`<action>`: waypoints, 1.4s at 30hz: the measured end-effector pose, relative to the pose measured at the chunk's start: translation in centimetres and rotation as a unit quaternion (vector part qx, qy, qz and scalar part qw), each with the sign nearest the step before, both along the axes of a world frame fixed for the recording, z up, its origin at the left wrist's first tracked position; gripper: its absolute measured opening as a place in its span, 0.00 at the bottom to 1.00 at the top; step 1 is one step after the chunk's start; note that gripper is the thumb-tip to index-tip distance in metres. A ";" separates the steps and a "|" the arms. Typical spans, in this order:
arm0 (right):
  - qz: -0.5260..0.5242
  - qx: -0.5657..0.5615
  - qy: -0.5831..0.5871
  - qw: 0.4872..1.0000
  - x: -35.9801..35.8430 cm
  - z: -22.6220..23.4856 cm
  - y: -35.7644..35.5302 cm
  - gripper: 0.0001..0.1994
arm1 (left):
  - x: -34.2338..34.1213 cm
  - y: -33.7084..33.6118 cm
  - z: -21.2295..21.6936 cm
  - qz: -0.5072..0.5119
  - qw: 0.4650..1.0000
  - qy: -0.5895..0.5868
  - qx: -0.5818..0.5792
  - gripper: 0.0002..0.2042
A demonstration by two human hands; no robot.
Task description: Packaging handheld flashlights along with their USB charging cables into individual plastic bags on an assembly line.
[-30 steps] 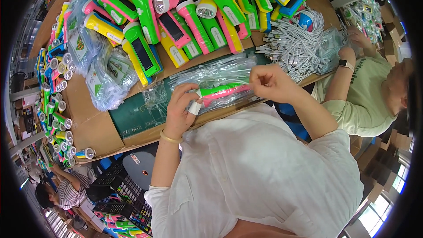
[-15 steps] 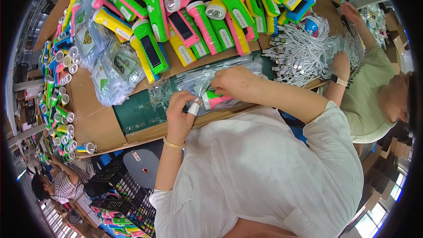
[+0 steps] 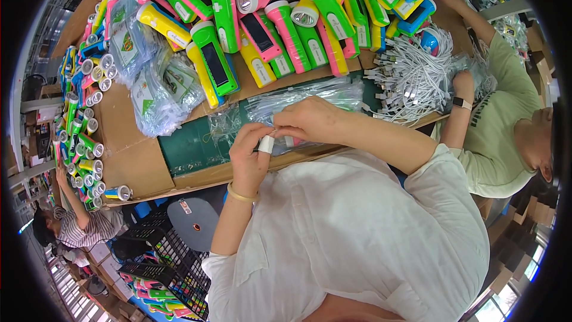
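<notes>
Above the near table edge my hands meet, fingertips pinched together. My left hand [image 3: 250, 146], with a white wrap on one finger, is closed on the edge of a clear plastic bag. From the right, my right hand [image 3: 310, 118] pinches the bag at the same spot. Beneath my right hand a bit of a pink flashlight [image 3: 290, 141] shows; the rest of it, and most of the bag, is hidden by my fingers. Just beyond lies a stack of long clear plastic bags [image 3: 322, 93] on the green mat [image 3: 185, 154].
A large heap of colourful flashlights [image 3: 262, 36] fills the far side. Bags with printed cards [image 3: 158, 98] lie left, white cables [image 3: 411, 74] right. A co-worker in green [image 3: 506, 137] sits at the right, reaching over the table. Black crates [image 3: 173, 256] stand below left.
My hands have come together, and my right hand now covers most of the flashlight that showed before. The co-worker's far arm has reached farther out toward the far pile.
</notes>
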State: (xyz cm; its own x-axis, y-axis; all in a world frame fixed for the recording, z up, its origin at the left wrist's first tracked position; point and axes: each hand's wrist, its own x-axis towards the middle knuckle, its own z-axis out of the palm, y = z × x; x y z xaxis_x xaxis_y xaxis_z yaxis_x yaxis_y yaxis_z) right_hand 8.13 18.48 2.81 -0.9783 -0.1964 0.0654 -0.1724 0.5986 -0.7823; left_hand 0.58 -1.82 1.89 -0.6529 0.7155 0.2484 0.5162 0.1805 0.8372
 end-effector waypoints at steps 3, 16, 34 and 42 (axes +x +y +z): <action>-0.013 0.079 0.075 0.994 1.0 0.1 0.4 0.11 | 0.2 -0.4 -0.1 0.021 1.000 0.004 0.004 0.07; -0.057 0.190 0.097 0.975 7.0 1.0 6.1 0.09 | -2.2 2.0 0.3 -0.065 0.979 -0.147 -0.123 0.14; -0.316 -0.118 0.002 0.941 9.9 7.3 13.6 0.06 | -2.1 5.6 -2.6 -0.103 0.962 -0.165 -0.193 0.11; -0.676 0.264 0.396 0.563 16.1 17.0 49.7 0.10 | -1.1 6.0 -3.1 -0.143 0.988 0.017 -0.051 0.07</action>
